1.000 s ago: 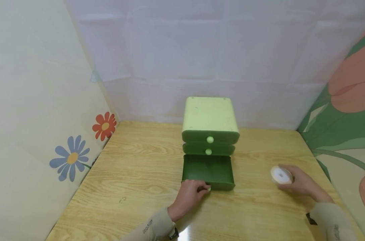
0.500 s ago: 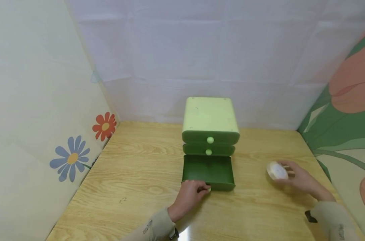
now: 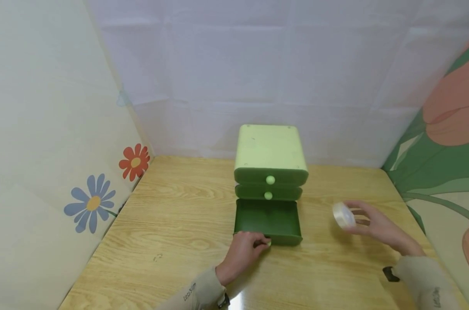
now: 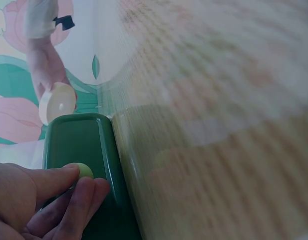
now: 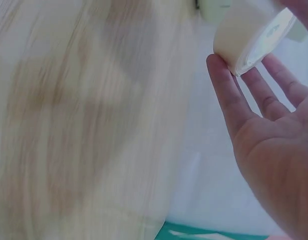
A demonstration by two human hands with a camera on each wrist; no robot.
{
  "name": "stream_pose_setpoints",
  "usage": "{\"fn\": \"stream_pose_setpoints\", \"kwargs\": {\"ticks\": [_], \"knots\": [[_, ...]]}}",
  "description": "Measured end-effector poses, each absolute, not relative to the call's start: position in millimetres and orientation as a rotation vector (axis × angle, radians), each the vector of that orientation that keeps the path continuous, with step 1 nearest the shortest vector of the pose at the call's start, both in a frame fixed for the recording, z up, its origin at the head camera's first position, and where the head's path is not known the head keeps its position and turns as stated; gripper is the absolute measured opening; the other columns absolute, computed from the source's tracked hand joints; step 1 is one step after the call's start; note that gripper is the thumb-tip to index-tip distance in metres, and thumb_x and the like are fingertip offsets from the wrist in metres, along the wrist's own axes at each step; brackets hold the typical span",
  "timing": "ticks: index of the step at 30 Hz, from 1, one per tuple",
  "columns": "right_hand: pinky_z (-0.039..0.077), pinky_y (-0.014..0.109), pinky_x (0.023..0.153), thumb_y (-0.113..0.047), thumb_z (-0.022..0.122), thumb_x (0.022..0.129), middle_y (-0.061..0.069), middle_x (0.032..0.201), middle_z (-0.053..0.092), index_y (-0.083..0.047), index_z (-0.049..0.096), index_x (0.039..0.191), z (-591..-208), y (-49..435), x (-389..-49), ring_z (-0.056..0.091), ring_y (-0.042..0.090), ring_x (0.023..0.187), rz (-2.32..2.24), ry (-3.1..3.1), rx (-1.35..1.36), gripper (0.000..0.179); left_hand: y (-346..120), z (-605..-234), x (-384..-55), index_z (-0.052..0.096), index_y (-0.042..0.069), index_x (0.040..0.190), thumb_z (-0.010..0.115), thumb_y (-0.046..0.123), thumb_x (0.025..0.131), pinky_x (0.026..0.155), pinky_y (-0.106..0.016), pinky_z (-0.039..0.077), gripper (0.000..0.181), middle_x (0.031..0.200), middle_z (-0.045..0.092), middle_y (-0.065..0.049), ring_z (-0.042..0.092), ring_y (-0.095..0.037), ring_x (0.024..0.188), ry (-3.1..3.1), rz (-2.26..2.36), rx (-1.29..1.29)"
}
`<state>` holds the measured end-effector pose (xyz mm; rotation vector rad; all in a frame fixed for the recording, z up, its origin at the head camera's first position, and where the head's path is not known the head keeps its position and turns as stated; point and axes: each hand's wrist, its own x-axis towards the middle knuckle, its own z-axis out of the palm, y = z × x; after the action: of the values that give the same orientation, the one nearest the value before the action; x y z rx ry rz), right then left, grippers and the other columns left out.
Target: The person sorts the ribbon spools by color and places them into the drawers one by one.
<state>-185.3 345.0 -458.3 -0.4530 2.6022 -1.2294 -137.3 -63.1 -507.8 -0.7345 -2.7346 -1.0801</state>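
Observation:
My left hand (image 3: 243,253) pinches the small pale green knob (image 4: 85,170) of the bottom drawer (image 3: 282,240). This dark green drawer is pulled out of the light green drawer cabinet (image 3: 271,148), and its visible inside is bare. To the right of the cabinet, my right hand (image 3: 377,226) holds a roll of cream ribbon (image 3: 343,216) above the table, between thumb and fingertips. The right wrist view shows the ribbon roll (image 5: 248,35) tilted, its pale flat side partly turned to the palm. A small hole marks the middle of that side in the left wrist view.
The upper drawer (image 3: 250,176) and the middle drawer (image 3: 250,192) look pushed in, each with a round knob. Everything stands on a wood-grain table (image 3: 180,224). A white sheet (image 3: 226,77) hangs behind, and flower-patterned panels flank the table on both sides.
My right hand has moved a little left toward the cabinet with the ribbon roll, which has turned so its edge shows more. The left hand and the drawer have stayed put.

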Motion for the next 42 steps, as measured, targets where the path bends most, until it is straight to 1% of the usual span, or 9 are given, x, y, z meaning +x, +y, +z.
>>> {"fn": "stream_pose_setpoints", "kwargs": {"ticks": [1,3,5,8,11,18,25,35,42], "knots": [[0.057,0.036,0.095,-0.026,0.079,0.094,0.020,0.151,0.049,-0.008,0.040,0.154,-457.5,341.9,-185.6,0.054,0.026,0.132,-1.228,2.609,-0.474,0.074,-63.1,-507.8,-137.3,0.082,0.015,0.098,0.081,0.015,0.090,0.083,-0.022,0.061,0.008,0.096,0.081,0.005,0.076,-0.007,0.088,-2.735,-1.079,-0.735],[0.056,0.036,0.098,-0.025,0.080,0.093,0.017,0.149,0.051,-0.009,0.043,0.152,-456.4,335.5,-186.2,0.054,0.021,0.129,-1.219,2.627,-0.511,0.072,-63.2,-508.0,-137.3,0.082,0.015,0.098,0.081,0.015,0.090,0.083,-0.022,0.061,0.008,0.096,0.081,0.005,0.076,-0.007,0.088,-2.735,-1.082,-0.735],[0.057,0.044,0.099,-0.026,0.081,0.092,0.015,0.149,0.051,-0.010,0.045,0.151,-454.8,329.1,-187.2,0.055,0.021,0.129,-1.214,2.628,-0.534,0.071,-63.3,-508.1,-137.3,0.082,0.015,0.098,0.081,0.015,0.090,0.084,-0.022,0.061,0.008,0.096,0.081,0.005,0.076,-0.007,0.088,-2.737,-1.084,-0.734],[0.055,0.053,0.101,-0.028,0.081,0.092,0.014,0.149,0.052,-0.012,0.046,0.151,-452.0,319.8,-189.9,0.052,0.040,0.131,-1.206,2.621,-0.572,0.071,-63.1,-508.1,-137.1,0.082,0.015,0.098,0.081,0.016,0.090,0.084,-0.022,0.061,0.008,0.096,0.081,0.004,0.076,-0.007,0.088,-2.736,-1.094,-0.732],[0.054,0.056,0.101,-0.027,0.081,0.092,0.015,0.149,0.052,-0.012,0.047,0.150,-448.2,309.8,-192.8,0.052,0.043,0.131,-1.209,2.609,-0.622,0.070,-63.0,-507.7,-137.5,0.082,0.015,0.098,0.081,0.015,0.090,0.083,-0.021,0.061,0.008,0.096,0.081,0.004,0.076,-0.007,0.088,-2.731,-1.097,-0.731],[0.052,0.064,0.102,-0.027,0.082,0.091,0.016,0.151,0.050,-0.012,0.048,0.150,-444.8,285.9,-195.1,0.054,0.041,0.128,-1.233,2.556,-0.717,0.070,-63.3,-506.5,-138.1,0.082,0.014,0.097,0.081,0.013,0.089,0.081,-0.022,0.061,0.009,0.095,0.081,0.004,0.076,-0.007,0.086,-2.711,-1.082,-0.747],[0.054,0.055,0.102,-0.028,0.084,0.089,0.012,0.149,0.053,-0.015,0.051,0.148,-445.5,263.0,-197.2,0.055,0.041,0.129,-1.257,2.501,-0.775,0.069,-63.7,-507.2,-138.0,0.082,0.014,0.097,0.081,0.015,0.090,0.082,-0.022,0.061,0.008,0.095,0.081,0.005,0.076,-0.007,0.087,-2.720,-1.074,-0.738],[0.057,0.050,0.100,-0.027,0.087,0.086,0.014,0.146,0.055,-0.011,0.052,0.147,-449.9,236.5,-201.7,0.056,0.040,0.126,-1.279,2.433,-0.843,0.072,-63.6,-509.8,-137.9,0.082,0.014,0.096,0.082,0.012,0.088,0.082,-0.023,0.061,0.009,0.094,0.081,0.004,0.076,-0.008,0.086,-2.694,-1.066,-0.747],[0.059,0.049,0.097,-0.029,0.085,0.088,0.017,0.143,0.056,-0.008,0.053,0.147,-450.3,223.6,-203.8,0.058,0.039,0.124,-1.234,2.433,-0.850,0.070,-63.1,-510.8,-138.6,0.082,0.016,0.096,0.082,0.015,0.088,0.083,-0.023,0.061,0.008,0.094,0.081,0.005,0.076,-0.007,0.087,-2.699,-1.057,-0.746]]}}
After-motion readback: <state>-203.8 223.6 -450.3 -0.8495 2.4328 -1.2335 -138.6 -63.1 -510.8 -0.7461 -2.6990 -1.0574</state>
